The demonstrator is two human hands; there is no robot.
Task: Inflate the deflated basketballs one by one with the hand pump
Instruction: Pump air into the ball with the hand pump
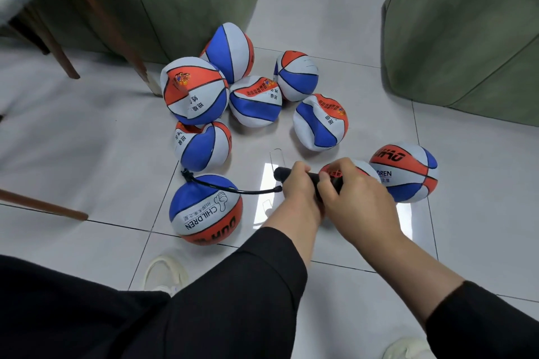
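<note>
Currently my left hand (297, 183) and right hand (347, 192) have fingers curled round the black pump (281, 173); its hose (233, 188) reaches a basketball (205, 213) on the glossy white tiled floor (87, 140), green sofas (460, 46) behind.

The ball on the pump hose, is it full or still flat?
Nearly full: the ball looks round, without the caved dents of the balls behind.

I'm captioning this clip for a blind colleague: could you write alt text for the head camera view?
Both hands grip a black hand pump, left hand on the barrel, right hand on the handle end, its hose running to a red, white and blue basketball on the tiled floor. Six dented balls are clustered behind, and two more lie at right, near green sofas.
</note>
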